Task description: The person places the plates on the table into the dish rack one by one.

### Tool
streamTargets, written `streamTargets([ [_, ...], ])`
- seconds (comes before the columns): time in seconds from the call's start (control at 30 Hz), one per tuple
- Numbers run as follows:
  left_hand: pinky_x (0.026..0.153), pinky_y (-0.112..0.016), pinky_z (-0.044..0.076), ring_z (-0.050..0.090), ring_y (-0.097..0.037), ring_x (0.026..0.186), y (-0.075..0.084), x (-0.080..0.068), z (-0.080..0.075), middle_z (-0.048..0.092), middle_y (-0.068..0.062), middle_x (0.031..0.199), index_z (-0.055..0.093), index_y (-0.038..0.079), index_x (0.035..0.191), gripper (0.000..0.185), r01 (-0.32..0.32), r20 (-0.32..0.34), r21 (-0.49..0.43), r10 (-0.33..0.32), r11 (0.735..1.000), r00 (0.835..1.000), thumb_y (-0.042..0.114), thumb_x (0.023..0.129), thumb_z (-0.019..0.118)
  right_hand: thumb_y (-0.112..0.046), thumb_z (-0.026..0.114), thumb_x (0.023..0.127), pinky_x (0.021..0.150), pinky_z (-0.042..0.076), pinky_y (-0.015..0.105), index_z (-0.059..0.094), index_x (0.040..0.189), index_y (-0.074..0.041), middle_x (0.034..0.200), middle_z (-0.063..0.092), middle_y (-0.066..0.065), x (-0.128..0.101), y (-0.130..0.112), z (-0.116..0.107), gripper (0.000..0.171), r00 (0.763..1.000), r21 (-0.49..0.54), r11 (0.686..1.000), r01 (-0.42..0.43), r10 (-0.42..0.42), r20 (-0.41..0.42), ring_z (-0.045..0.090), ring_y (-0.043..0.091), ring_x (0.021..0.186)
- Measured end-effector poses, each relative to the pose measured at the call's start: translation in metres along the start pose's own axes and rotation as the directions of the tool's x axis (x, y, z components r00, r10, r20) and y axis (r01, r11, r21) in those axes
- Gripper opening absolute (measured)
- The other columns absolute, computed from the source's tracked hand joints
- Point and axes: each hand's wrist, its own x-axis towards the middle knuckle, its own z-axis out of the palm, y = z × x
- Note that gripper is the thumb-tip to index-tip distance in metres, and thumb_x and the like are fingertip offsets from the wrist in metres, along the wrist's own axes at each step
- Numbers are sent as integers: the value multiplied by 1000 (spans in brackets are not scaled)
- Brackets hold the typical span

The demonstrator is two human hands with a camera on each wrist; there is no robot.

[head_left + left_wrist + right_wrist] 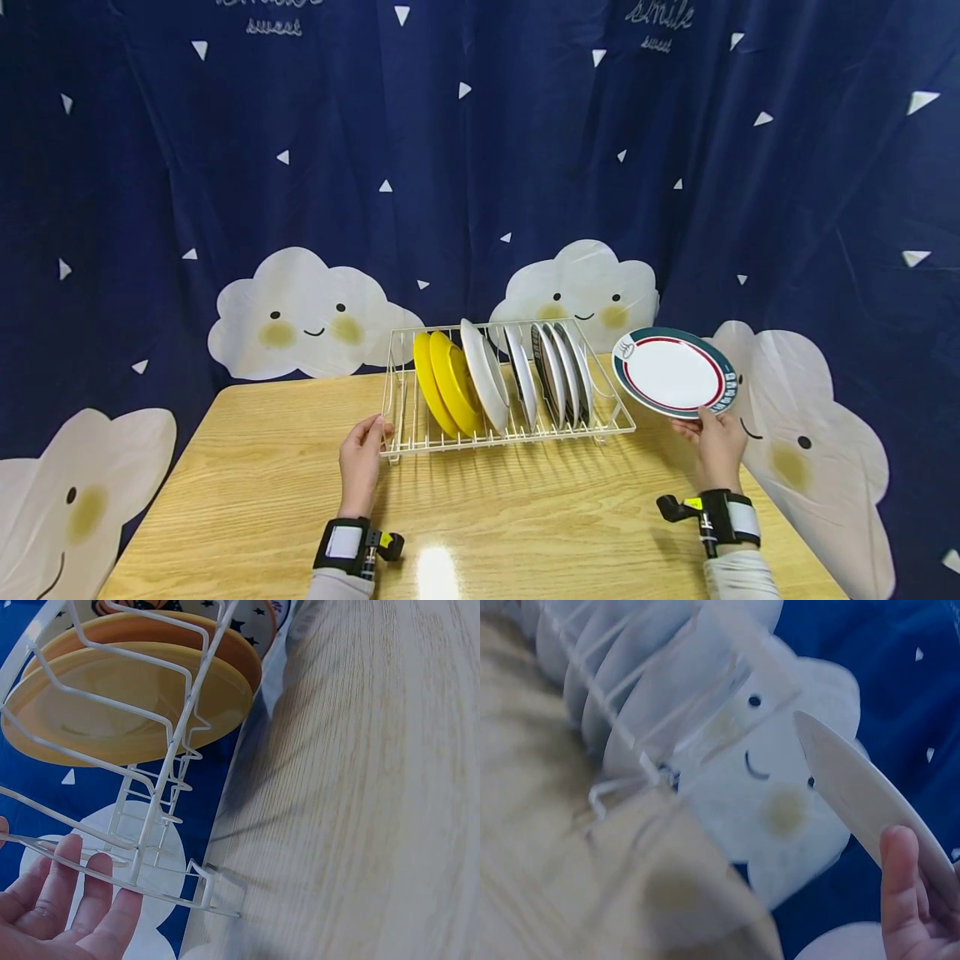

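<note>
A white wire dish rack stands on the table with plates upright in it. My left hand grips its left end; in the left wrist view the fingers wrap around the lower side wire. My right hand pinches the near edge of a white plate with a green rim and red ring, beside the rack's right end. That plate is tilted, its face toward the head camera. In the right wrist view its pale underside shows, with a finger against it.
In the rack, two yellow plates stand at left, deep white dishes in the middle, and several dark-patterned plates at right. The wooden table ends at a blue curtain with cloud prints.
</note>
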Motion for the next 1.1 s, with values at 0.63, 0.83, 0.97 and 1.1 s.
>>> streamTargets([
  [0.63,67,-21,48,61,-11,85,-22,13,5,67,2,90,62,23,105,50,17,-59,52,-14,999,998,63,76,52,-10,49,91,45,49,27,48,95,11,63,65,9,-56,-49,53,21,963,111,985,131,-153,220,61,19,47],
  [0.83,68,-22,48,60,-10,86,-24,14,6,67,4,89,61,26,105,51,47,-69,56,-43,997,997,66,74,52,-11,49,91,43,49,25,48,93,9,61,65,8,-75,-51,74,20,939,100,978,185,-206,274,61,17,45],
  [0.97,69,-26,48,60,-14,86,-2,3,4,67,-2,92,60,15,110,50,36,-48,40,-34,999,998,55,82,52,-8,48,91,41,48,25,47,92,9,58,64,8,-85,-48,92,16,919,122,968,219,-247,307,59,17,42],
  [1.1,72,-35,48,60,-21,87,46,-22,1,67,-9,93,59,4,110,45,27,-26,23,-27,999,999,42,87,53,-6,47,92,39,45,26,46,89,9,55,62,7,-96,-44,110,16,890,128,960,250,-279,359,57,16,40],
])
